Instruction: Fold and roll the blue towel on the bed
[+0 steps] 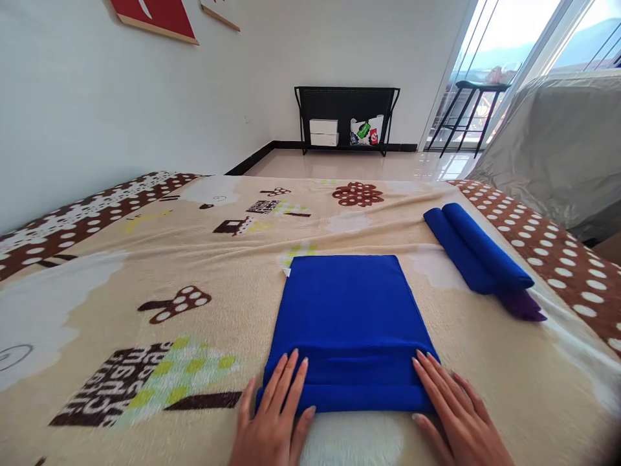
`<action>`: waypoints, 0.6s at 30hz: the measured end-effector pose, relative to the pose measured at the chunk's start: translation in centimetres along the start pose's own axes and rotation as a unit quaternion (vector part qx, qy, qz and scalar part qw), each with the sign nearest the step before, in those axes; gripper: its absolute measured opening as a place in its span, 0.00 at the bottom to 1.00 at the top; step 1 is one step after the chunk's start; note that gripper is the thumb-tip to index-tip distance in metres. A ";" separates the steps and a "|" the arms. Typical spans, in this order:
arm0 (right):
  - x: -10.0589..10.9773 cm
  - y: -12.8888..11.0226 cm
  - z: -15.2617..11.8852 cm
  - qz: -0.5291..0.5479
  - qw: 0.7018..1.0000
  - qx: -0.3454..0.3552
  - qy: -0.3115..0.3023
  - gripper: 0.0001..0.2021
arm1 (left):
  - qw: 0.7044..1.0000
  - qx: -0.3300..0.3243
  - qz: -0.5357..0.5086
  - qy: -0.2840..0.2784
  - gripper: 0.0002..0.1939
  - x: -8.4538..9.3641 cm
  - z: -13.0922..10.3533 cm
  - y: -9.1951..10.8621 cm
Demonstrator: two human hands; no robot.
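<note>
A blue cloth (344,304) lies flat on the patterned blanket (233,259), with a folded strip along its near edge and a crease just beyond it. My left hand (274,414) rests on the near left corner, fingers spread and pointing away from me. On the near right corner lies my right hand (458,408), its fingers extended over the cloth. A small white tag shows at the cloth's far left corner. To the right, a rolled blue cloth (478,249) lies beside a bit of purple fabric (521,304), touching it.
The blanket has a brown border with white dots (557,259). Beyond it stand a black rack (347,103) holding white boxes and a bag, and a black stool (478,87) by the window. A grey covered object (567,142) is at the right.
</note>
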State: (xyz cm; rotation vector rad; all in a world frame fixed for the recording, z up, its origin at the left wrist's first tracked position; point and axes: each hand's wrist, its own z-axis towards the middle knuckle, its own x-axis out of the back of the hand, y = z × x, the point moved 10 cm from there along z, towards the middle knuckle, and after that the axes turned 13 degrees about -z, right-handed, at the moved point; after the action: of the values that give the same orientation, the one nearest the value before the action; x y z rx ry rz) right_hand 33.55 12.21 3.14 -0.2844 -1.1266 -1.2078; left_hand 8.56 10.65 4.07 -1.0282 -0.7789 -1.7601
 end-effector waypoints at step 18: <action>-0.2 -2.7 2.8 -0.005 1.000 -0.030 -0.006 0.30 | 0.997 -0.066 0.010 -0.031 0.30 -1.3 2.7 2.7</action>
State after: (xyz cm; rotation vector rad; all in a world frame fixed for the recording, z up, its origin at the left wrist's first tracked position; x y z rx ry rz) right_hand 29.83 13.22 3.28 -0.3331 -1.1045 -1.2519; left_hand 12.16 12.40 4.27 -1.1793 -0.6949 -1.7902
